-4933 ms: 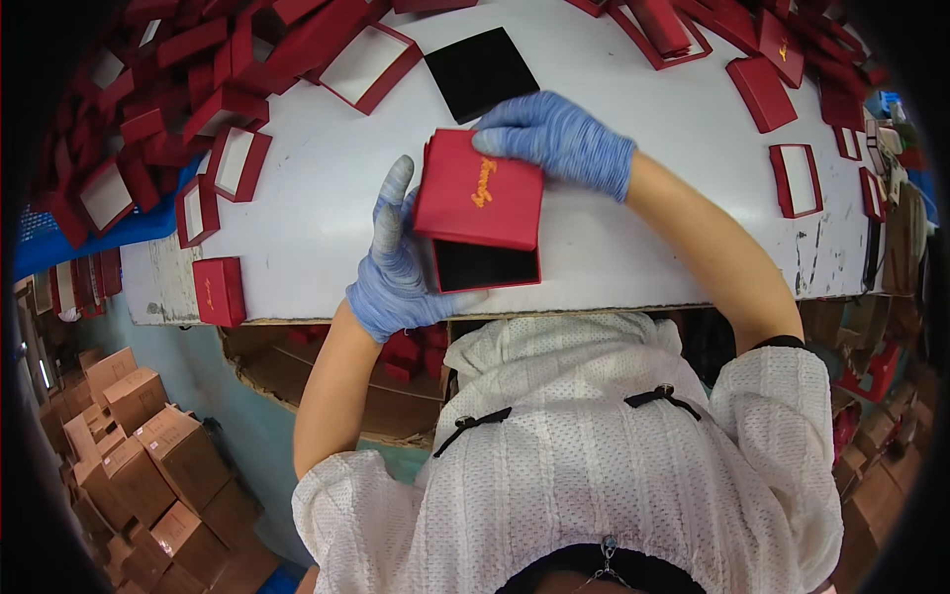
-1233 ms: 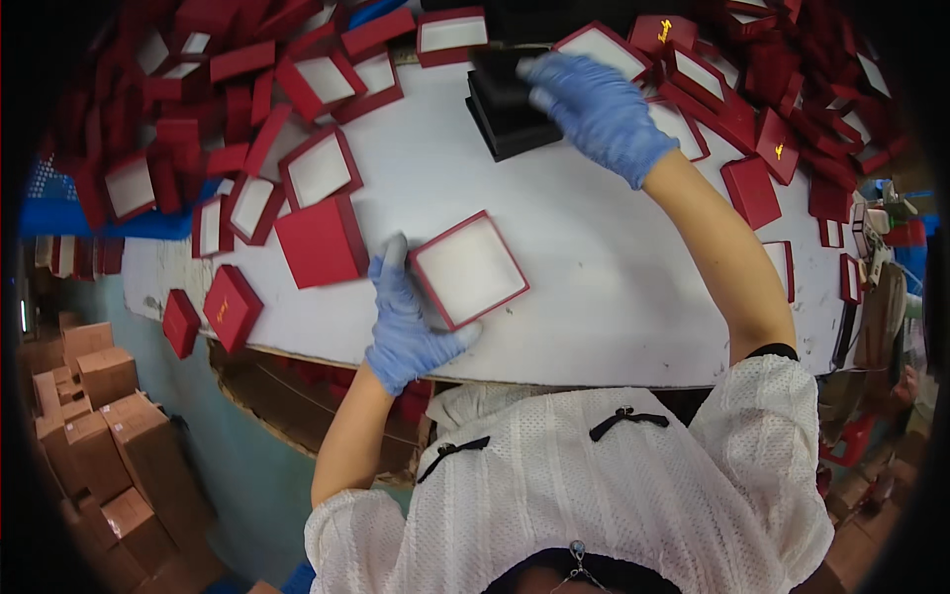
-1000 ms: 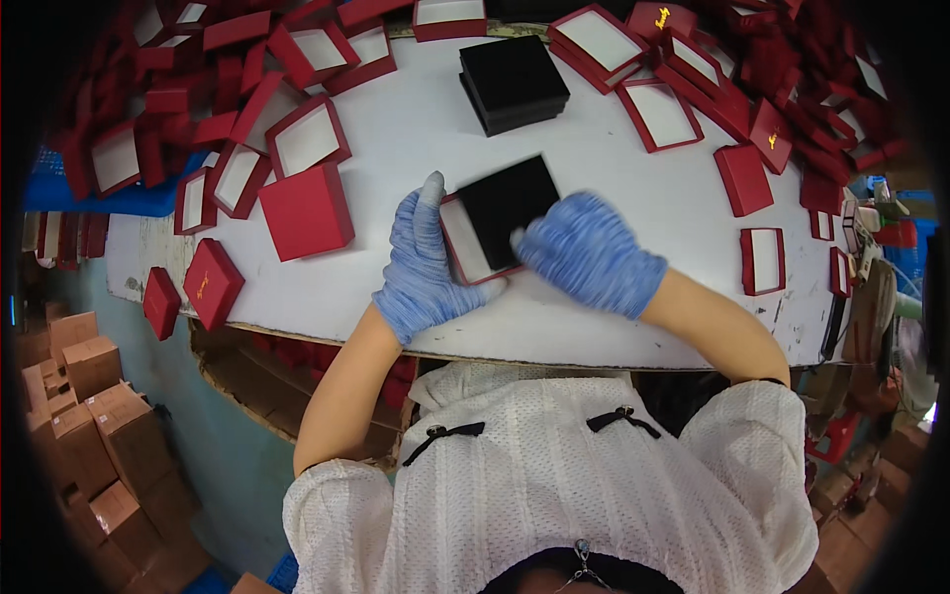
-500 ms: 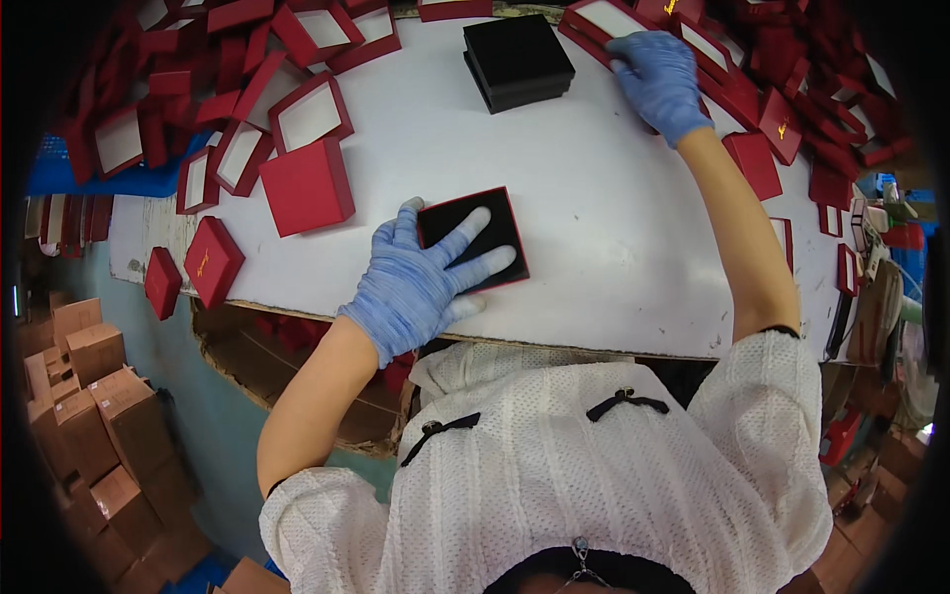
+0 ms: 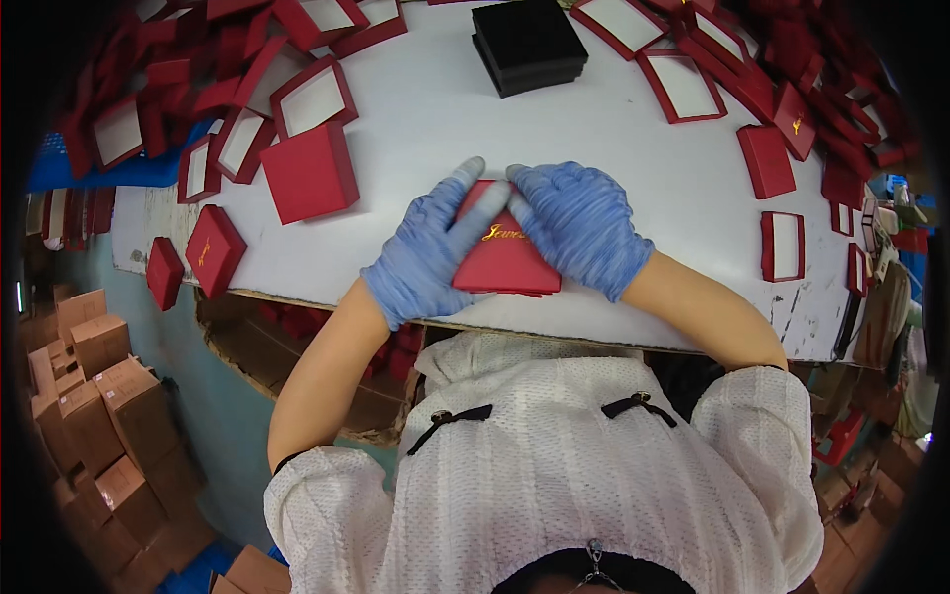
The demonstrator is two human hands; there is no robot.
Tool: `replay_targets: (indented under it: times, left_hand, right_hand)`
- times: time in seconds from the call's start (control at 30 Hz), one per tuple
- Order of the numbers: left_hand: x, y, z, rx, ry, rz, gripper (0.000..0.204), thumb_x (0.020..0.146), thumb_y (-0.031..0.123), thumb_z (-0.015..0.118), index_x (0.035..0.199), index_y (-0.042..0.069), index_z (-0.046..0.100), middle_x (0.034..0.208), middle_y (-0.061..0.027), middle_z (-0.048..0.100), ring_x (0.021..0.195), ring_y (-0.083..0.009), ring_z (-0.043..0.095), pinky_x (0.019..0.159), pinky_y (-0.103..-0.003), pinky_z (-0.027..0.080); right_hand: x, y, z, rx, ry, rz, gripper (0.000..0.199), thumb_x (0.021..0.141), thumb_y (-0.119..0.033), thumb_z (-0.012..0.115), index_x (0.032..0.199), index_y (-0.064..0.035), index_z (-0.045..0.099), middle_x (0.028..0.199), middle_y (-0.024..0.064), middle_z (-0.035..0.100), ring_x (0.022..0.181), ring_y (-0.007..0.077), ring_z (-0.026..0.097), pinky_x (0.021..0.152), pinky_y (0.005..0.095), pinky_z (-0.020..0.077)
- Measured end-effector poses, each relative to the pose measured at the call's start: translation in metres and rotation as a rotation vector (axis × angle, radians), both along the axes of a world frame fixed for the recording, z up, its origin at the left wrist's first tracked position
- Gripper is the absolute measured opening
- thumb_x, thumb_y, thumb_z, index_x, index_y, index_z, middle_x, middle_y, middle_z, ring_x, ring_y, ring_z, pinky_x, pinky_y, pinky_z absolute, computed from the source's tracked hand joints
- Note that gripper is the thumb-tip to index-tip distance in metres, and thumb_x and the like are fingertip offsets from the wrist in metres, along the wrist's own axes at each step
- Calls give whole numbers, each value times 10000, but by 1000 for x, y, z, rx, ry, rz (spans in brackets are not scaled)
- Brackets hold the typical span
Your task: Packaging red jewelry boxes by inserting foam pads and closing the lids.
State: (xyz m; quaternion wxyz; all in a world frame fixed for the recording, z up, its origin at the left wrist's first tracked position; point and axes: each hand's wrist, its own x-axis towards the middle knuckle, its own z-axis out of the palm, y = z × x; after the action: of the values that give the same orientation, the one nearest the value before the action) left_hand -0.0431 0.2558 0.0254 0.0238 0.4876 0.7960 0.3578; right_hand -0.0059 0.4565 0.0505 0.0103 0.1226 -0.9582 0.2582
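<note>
A red gift box (image 5: 503, 265) with gold lettering on its lid lies at the near edge of the table, in front of my body. My left hand (image 5: 427, 249), in a blue knit glove with pale fingertips, holds its left side, the thumb lying across the top. The gloved right hand (image 5: 586, 230) wraps round the right side and far corner. Both thumbs nearly meet above the lid. The lid covers whatever is inside the box, and the fingers hide its far edge.
Two stacked black boxes (image 5: 529, 45) stand farther back. Heaps of red box parts lie at the left and right, with a larger red box (image 5: 309, 173) nearer on the left. An open red lid (image 5: 782, 246) lies to the right. Cardboard cartons (image 5: 139, 406) are piled on the floor at left.
My right hand has come back from the lids at the far right to the box. A red lid now covers the black insert that showed under my left hand.
</note>
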Motion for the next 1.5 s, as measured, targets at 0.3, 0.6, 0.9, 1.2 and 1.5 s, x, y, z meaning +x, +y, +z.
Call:
replay_targets:
  times: [0.3,0.6,0.9,1.2,1.5]
  left_hand:
    - [45,-57,80,-1064,211,383,1071,476,488,767,1369,157,277,1347,-123,309,1283,-386,200,1060,-502,120]
    - [-49,-42,83,-961,373,556,1027,487,275,808,1369,218,286,1373,-142,287,1235,-384,292,1006,-483,255]
    - [20,-31,-3,374,-248,432,999,513,333,784,1332,51,287,1187,-141,317,1100,-303,393,940,-377,373]
    - [16,-33,-16,134,45,104,820,721,508,632,1340,70,320,1356,-237,270,1221,-402,279,1025,-499,214]
    - [17,-41,31,-551,215,-66,549,780,451,552,1275,229,470,1411,-73,313,1258,-462,221,1017,-535,191]
  right_hand:
    - [-36,25,-1,-2,505,281,363,815,-241,592,1112,-36,555,1046,132,598,935,288,567,851,384,430]
    - [-128,51,20,441,365,48,286,776,-207,633,1036,-87,628,938,72,617,883,246,579,814,324,453]
    - [-15,11,25,181,645,423,297,717,-134,624,1014,-137,624,789,22,570,711,190,542,682,338,448]
    - [-6,1,21,77,217,622,230,781,-177,551,993,-110,610,951,36,584,889,204,575,781,336,450]
    - [-20,126,-4,-144,337,-379,303,828,-293,573,986,-38,614,967,68,595,893,181,566,812,287,446]
